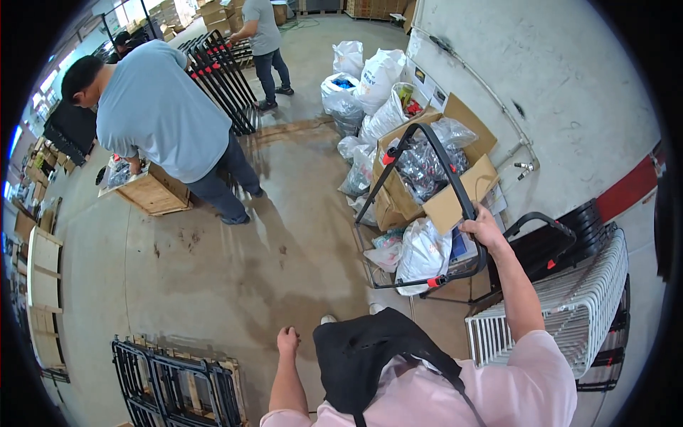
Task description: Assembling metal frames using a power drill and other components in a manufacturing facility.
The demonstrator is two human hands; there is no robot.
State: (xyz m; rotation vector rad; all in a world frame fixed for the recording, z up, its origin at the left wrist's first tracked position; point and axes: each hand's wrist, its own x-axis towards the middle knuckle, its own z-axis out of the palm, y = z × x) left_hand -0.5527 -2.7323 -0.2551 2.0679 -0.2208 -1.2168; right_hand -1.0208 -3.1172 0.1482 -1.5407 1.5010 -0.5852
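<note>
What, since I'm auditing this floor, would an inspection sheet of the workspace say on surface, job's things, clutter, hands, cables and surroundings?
Surface: concrete floor, with dark stains.
Job's things: black tubular frame with red clips, held up at an angle.
Clutter: open cardboard box of bagged parts; white sack beside it.
Hands: right hand grips the frame; left hand is apart from it, nothing seen in it.
Cables: thin green line on the far floor, too small to identify.
Surroundings: co-worker bent over wooden crate; nested white frames at right.
</note>
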